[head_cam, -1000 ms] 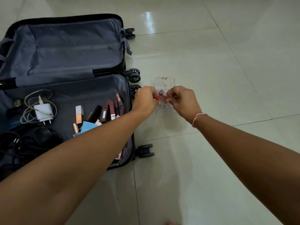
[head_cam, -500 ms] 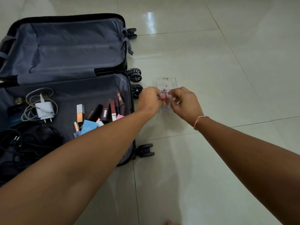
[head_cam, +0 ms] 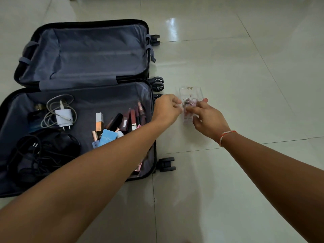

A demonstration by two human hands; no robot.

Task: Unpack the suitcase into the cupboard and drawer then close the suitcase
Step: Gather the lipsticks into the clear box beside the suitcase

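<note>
A black suitcase (head_cam: 91, 21) lies open on the tiled floor at the left. Its near half holds several lipsticks and cosmetic tubes (head_cam: 130, 118), a white charger with its cable (head_cam: 64, 118), a blue box (head_cam: 108, 137) and black cables (head_cam: 35, 155). Right of it, a small clear organizer (head_cam: 191, 92) stands on the floor with small pink items (head_cam: 192, 103) in its slots. My left hand (head_cam: 166, 108) has curled fingers against the organizer's left edge. My right hand (head_cam: 207, 118) pinches a pink item at the slots.
The suitcase lid half (head_cam: 91, 57) is lined in grey. Suitcase wheels (head_cam: 157, 84) stick out toward the organizer, and another wheel (head_cam: 167, 163) sits nearer to me. Glossy floor tiles (head_cam: 245, 85) stretch to the right and far side.
Both hands moved slightly forward over the organizer. The red item that my left hand held a second ago is no longer in its fingers. My right fingers have spread out.
</note>
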